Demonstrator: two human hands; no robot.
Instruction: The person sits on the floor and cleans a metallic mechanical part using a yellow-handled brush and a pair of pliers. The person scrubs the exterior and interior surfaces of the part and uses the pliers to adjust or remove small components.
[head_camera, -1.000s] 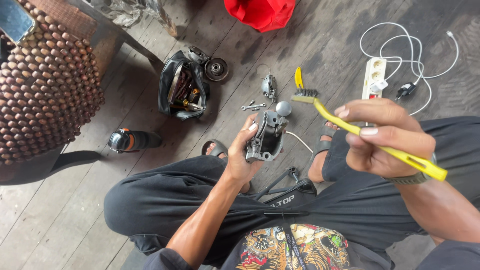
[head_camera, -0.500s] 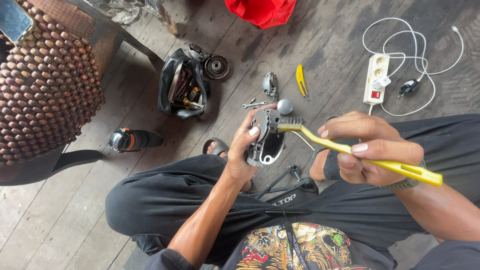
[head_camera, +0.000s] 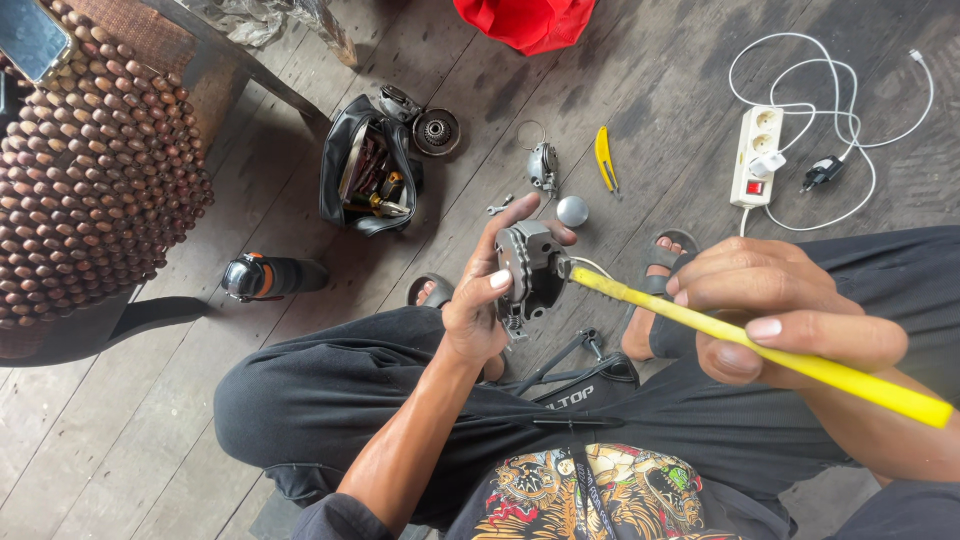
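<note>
- Head view: open black tool bag (head_camera: 340, 165) holds assorted hand tools.
- Left hand (head_camera: 478, 305) clasps grey metal housing (head_camera: 530, 268).
- Right hand (head_camera: 775, 315) pinches yellow-handled brush (head_camera: 800, 362), its tip touching the housing.

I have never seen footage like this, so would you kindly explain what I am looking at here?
There is no machine: a camera on a seated person's head looks down at their own hands and legs. The left hand holds a grey metal part. The right hand holds a yellow brush with its far end against that part. On the wooden floor lie an open tool bag, a gear, a small yellow tool, a metal cap, a white power strip and a black torch-like tool.
</note>
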